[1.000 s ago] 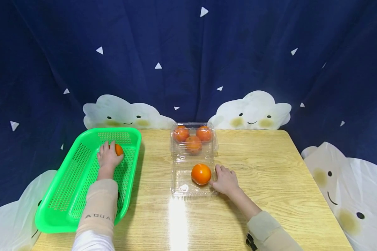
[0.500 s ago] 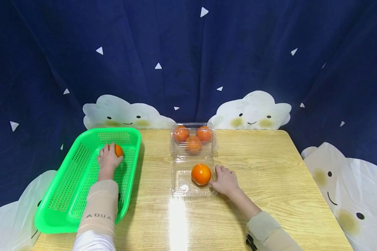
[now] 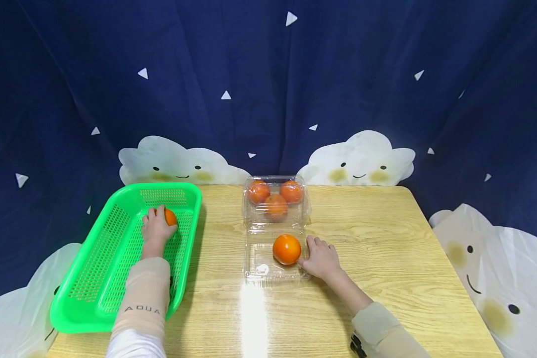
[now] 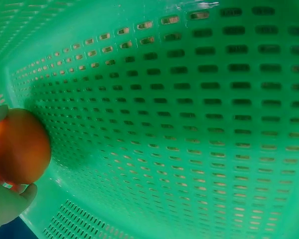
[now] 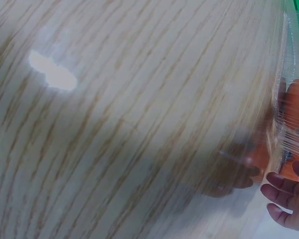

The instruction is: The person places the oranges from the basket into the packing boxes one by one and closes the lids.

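My left hand (image 3: 156,229) grips an orange (image 4: 21,147) inside the green basket (image 3: 94,325), at its far right part. In the left wrist view, fingertips and thumb lie on either side of the fruit. My right hand (image 3: 323,258) rests at the right edge of an open clear plastic clamshell box (image 3: 261,251), its fingers loosely bent along the rim. One orange (image 3: 287,249) sits in the near half of the box, just left of that hand. Behind it, several oranges (image 3: 276,207) show through the clear plastic of the far half.
The wooden table (image 3: 376,238) carries the basket at left and the box in the middle. A dark blue curtain (image 3: 268,74) with white cloud prints hangs right behind the table's far edge and down both sides.
My left hand and its orange have shifted very slightly right and toward me inside the basket. The right hand, the box and the other oranges stay in place.
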{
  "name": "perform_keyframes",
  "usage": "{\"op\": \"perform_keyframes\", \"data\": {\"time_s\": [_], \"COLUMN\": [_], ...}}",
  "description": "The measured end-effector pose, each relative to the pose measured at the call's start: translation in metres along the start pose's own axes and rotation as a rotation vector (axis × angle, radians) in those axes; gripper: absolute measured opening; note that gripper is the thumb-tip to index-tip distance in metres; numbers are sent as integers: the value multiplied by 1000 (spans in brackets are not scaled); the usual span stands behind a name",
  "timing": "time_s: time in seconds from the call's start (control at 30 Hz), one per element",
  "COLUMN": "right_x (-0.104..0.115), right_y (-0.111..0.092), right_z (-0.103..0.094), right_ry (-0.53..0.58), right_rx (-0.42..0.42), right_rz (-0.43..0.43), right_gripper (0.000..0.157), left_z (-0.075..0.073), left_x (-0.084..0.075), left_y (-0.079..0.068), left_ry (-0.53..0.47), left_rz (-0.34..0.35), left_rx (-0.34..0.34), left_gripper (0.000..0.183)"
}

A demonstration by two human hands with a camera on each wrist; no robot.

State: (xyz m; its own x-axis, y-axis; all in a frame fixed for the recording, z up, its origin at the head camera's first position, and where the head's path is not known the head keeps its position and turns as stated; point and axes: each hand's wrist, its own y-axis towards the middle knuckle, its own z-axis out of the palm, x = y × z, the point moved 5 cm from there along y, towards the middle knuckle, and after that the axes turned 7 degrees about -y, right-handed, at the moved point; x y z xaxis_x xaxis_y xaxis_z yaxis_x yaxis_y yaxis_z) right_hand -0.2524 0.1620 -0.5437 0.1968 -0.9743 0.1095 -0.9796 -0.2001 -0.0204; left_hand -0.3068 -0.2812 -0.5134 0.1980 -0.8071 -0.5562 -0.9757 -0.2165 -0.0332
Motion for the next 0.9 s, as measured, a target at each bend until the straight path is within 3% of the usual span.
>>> {"op": "perform_keyframes", "data": {"time_s": [0.63,0.9], "right_x": [-1,0], "right_y": [0,0], "right_z": [1,0], "right_ry": [7,3], "right_rx": [0,4], "right_rz": [2,3], "right_gripper": [56,59], "left_z": [2,0], "left_x": [1,-1], "left_y": [-2,-2], "left_ry": [-24,-55], "left_rz": [-53,-42], "left_rx": [-41,-76], "left_gripper": [73,73]}}
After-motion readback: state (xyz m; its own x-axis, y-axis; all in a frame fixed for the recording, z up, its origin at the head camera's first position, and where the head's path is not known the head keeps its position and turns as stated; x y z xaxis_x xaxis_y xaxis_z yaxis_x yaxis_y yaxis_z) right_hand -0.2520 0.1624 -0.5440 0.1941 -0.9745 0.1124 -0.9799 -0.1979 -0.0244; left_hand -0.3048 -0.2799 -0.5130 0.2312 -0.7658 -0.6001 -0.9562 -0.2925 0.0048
